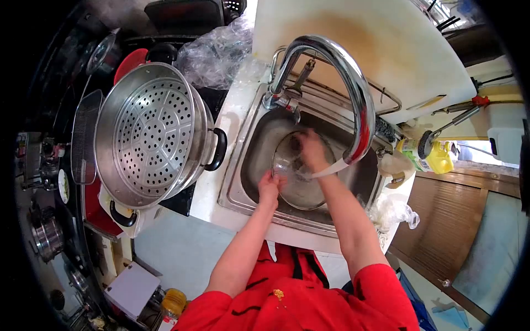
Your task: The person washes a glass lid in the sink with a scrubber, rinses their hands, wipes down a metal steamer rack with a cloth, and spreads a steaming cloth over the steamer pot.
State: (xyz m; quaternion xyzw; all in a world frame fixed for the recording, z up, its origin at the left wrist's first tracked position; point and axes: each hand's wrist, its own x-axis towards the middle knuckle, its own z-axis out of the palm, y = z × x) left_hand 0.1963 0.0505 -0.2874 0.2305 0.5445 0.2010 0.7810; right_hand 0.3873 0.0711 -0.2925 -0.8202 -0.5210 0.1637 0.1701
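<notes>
A round glass lid with a metal rim [303, 195] is held inside the steel sink [251, 165]. My left hand [270, 187] grips the lid's rim at its left side, fingers closed round the edge. Over the upper part of the lid lies my right hand [312, 151], blurred, near the dark knob [296, 143]; whether its fingers hold anything is unclear. Water runs from the curved chrome faucet [361, 105] onto or beside my right hand and over the glass.
Left of the sink stands a large steel steamer pot [149, 132] with black handles. Behind it lies a crumpled clear plastic bag [215, 52]. A yellow bottle [440, 157] and a brush [425, 144] are at the right, above crumpled plastic [395, 212].
</notes>
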